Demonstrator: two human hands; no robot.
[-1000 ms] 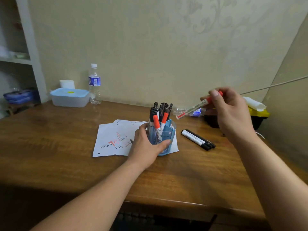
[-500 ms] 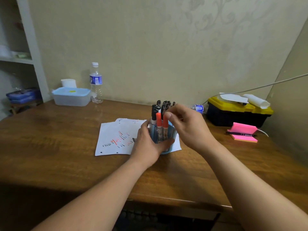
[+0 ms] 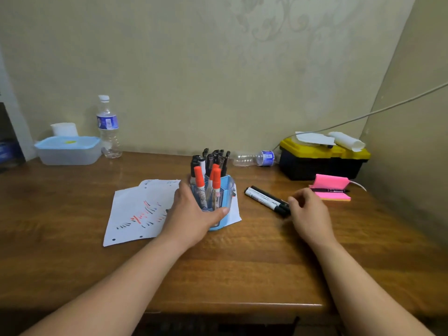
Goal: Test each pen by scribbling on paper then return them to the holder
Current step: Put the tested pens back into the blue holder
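R hand (image 3: 310, 214), fingers loosely curled, sits at near ends of 2 black markers (image 3: 264, 198) lying right of blue holder (image 3: 228, 190); grip unclear. L hand (image 3: 191, 214) wraps the holder. Markers prob. light, stiff, smooth, roll-prone: pinch mid-barrel.

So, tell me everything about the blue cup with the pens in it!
The pen holder is light blue, see-through plastic with angled sides. It stands upright, partly on the white paper, on the wooden table. It is packed with pens, some orange-capped, the rest black-capped. The left hand grips it, thumb across its front.
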